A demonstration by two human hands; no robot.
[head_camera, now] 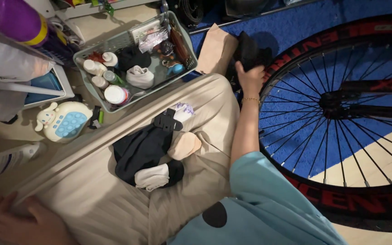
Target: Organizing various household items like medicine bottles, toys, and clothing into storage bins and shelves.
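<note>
The person's right hand (250, 75) is stretched out past the knee, fingers closed around a bunched black cloth (249, 51) that sits just beside a brown paper bag (215, 49) and against the rim of a bicycle wheel (341, 109); a thin bracelet circles that wrist; the left hand (19, 222) lies at the lower left edge, pressed flat on the beige fabric (91, 190) with fingers spread and holding nothing; on the lap rests a heap of dark and pale socks (153, 154); above it stands a grey plastic basket (91, 47) filled with small bottles and jars; left of the heap lies a pale blue bubble toy (62, 121).
</note>
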